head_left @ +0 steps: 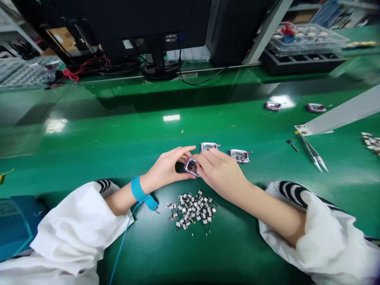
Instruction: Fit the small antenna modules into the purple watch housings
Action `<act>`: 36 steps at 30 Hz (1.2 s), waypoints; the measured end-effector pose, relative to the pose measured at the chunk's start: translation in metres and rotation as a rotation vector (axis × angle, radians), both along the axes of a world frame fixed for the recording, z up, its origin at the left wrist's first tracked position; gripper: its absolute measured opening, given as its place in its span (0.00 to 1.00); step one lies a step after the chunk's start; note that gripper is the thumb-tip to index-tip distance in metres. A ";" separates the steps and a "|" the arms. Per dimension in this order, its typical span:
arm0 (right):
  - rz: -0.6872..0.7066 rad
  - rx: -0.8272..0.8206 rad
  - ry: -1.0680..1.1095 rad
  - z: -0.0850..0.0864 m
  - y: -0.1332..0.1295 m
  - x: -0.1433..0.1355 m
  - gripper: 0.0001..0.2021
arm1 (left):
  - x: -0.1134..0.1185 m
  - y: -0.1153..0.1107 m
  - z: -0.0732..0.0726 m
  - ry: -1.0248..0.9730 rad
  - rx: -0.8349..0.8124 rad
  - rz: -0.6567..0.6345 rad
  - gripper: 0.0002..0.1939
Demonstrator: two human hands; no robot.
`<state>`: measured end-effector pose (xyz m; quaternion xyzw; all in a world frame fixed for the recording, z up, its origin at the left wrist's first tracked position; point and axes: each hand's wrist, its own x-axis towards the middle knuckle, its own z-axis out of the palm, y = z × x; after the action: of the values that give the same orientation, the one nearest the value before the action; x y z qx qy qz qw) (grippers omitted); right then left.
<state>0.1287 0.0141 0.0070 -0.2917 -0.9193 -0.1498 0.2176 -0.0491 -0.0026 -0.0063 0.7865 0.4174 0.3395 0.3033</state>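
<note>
A small electronic device housing (192, 166), pale-rimmed with dark parts inside, is between my hands above the green mat. My left hand (168, 166) grips its left side, thumb below and fingers above. On its right edge, the fingertips of my right hand (218, 168) are pinched together; whether they hold a small part is hidden. Just behind my right hand lies a second housing (208, 146), partly covered by the fingers. Another open housing (240, 156) with a circuit board rests to the right. Nearer me is a pile of small white parts with dark leads (192, 209).
Tweezers (315, 156) and a small black brush-like piece (292, 145) lie right, by a white metal post (341, 111). Two more housings (273, 105) sit farther back. A monitor (157, 59) stands behind. A blue wrist strap (139, 190) trails a cord from my left wrist.
</note>
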 end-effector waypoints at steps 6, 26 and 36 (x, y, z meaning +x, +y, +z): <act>0.086 0.166 0.015 0.001 0.004 0.003 0.07 | 0.001 0.000 0.001 -0.062 -0.016 0.024 0.33; 0.082 -0.055 0.247 0.002 0.004 0.005 0.10 | 0.010 -0.008 0.009 0.054 0.188 0.199 0.28; 0.129 -0.431 0.637 0.006 0.006 -0.004 0.03 | 0.014 -0.013 0.018 -0.155 0.166 0.233 0.27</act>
<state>0.1251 0.0203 0.0133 -0.3043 -0.8325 0.1591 0.4349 -0.0348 -0.0158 0.0115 0.7264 0.4519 0.4654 0.2272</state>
